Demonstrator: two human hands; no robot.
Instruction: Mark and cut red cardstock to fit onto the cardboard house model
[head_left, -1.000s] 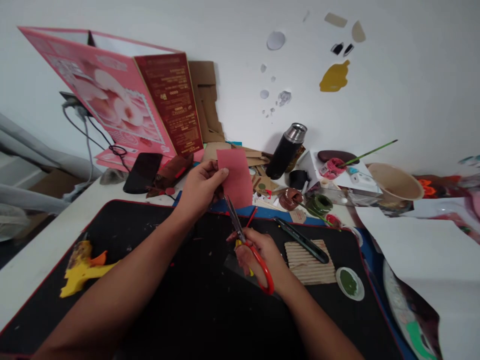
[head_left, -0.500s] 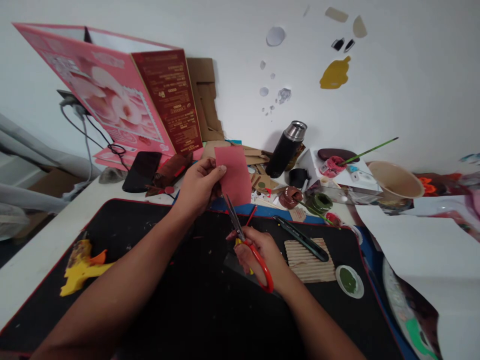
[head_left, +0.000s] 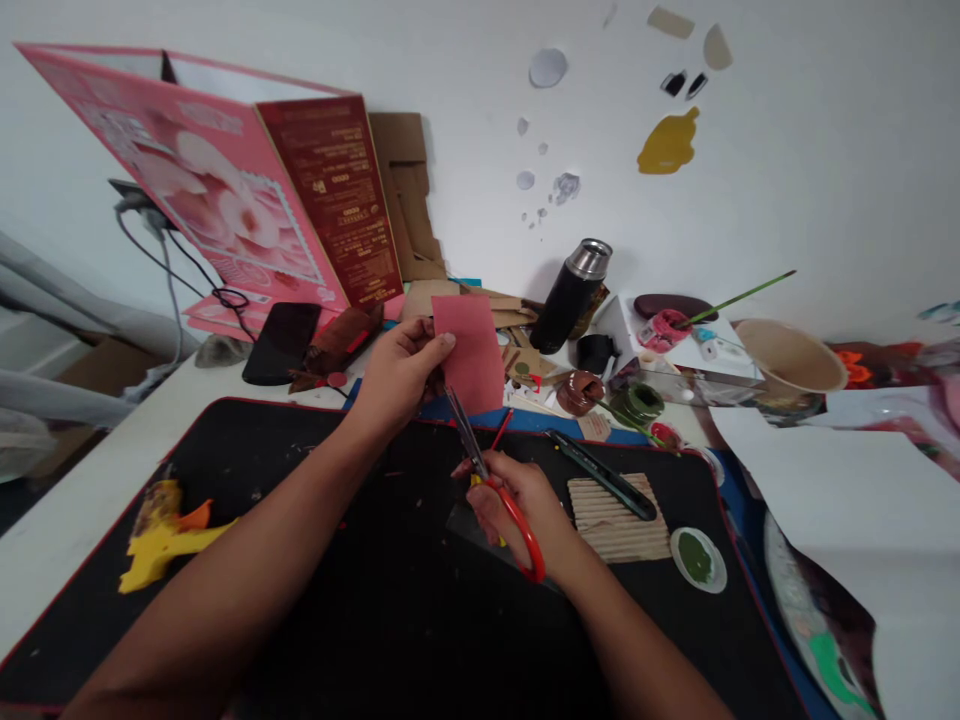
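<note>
My left hand pinches the left edge of a pinkish-red sheet of paper, held up above the far edge of the black mat. In my right hand is a pair of scissors with red handles. Its blades point up and away, and their tips are at the paper's lower left corner, close beneath my left fingers. The blades look nearly closed; whether paper lies between them I cannot tell.
A yellow glue gun lies on the mat's left. On the right are a utility knife, corrugated cardboard and a dish of green paint. Behind stand a black flask, paint jars and a pink box.
The scissor blades look closer together than before. The paper and both hands stay in almost the same place; the whole view has shifted slightly.
</note>
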